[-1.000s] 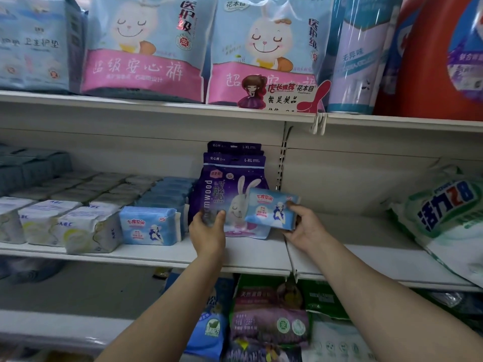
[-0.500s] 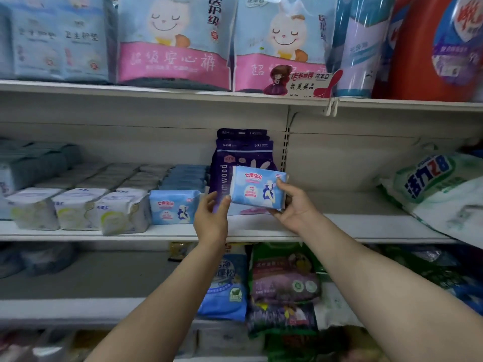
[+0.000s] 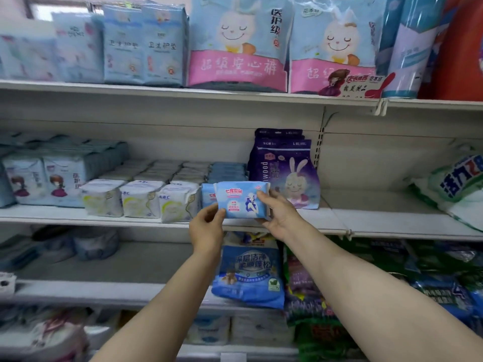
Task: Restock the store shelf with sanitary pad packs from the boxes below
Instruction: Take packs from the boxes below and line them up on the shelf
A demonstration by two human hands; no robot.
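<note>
Blue pack (image 3: 242, 199) sits at the centre of the frame, held between both hands in front of the middle shelf (image 3: 392, 222). A second ago it was further right, over the face of the purple bag (image 3: 286, 173), gripped by the right hand alone while the left hand rested against that bag. It has since travelled left and now hangs just ahead of the blue row (image 3: 227, 173), covering most of the front pack there.

Right hand (image 3: 281, 214) grips the pack's right end, thumb across its face and fingers curled behind. Left hand (image 3: 207, 228) has come off the purple bag and now pinches the pack's lower left corner with thumb and fingertips.

That shift suggests the pack is being lined up with its own kind, between the white packs (image 3: 141, 198) to the left and the purple bag to the right. It looks clear of the shelf board, so placing is not yet done. Whether there is room at the front of the row cannot be told, since the pack hides that spot.
</note>
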